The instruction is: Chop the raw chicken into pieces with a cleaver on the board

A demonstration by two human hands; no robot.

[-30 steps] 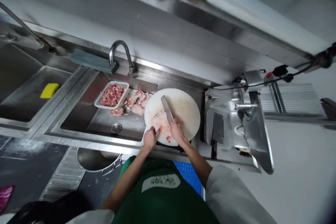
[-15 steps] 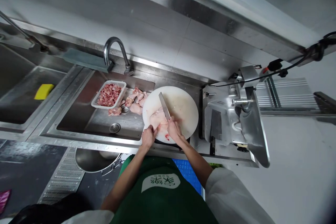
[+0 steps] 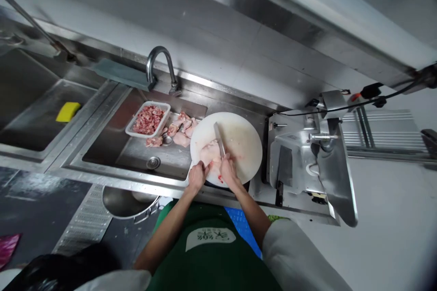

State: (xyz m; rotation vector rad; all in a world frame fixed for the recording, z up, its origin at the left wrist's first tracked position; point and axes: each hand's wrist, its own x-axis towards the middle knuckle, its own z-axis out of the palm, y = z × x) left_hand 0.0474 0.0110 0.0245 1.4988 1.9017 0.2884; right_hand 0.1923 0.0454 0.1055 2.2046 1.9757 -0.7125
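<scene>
A pale piece of raw chicken [image 3: 211, 152] lies on the left part of a round white cutting board [image 3: 244, 138]. My right hand [image 3: 228, 170] is wrapped round the handle of a knife [image 3: 219, 138], whose blade points away from me along the right side of the meat. At the near left edge of the chicken, my left hand [image 3: 198, 176] is closed on it, fingers curled against the meat. A small red scrap [image 3: 220, 178] sits near the board's front edge, between my hands.
Left of the board, the steel sink [image 3: 136, 157] holds a white basket [image 3: 128, 131] of chopped meat and several loose chicken pieces [image 3: 182, 139]. A faucet [image 3: 160, 50] curves above. On the right stands a metal slicer [image 3: 327, 154], with another knife [image 3: 285, 166] lying on it.
The knife blade has turned slightly more upright over the chicken. Both hands stay at the same meat, and the whole view has shifted a little to the right.
</scene>
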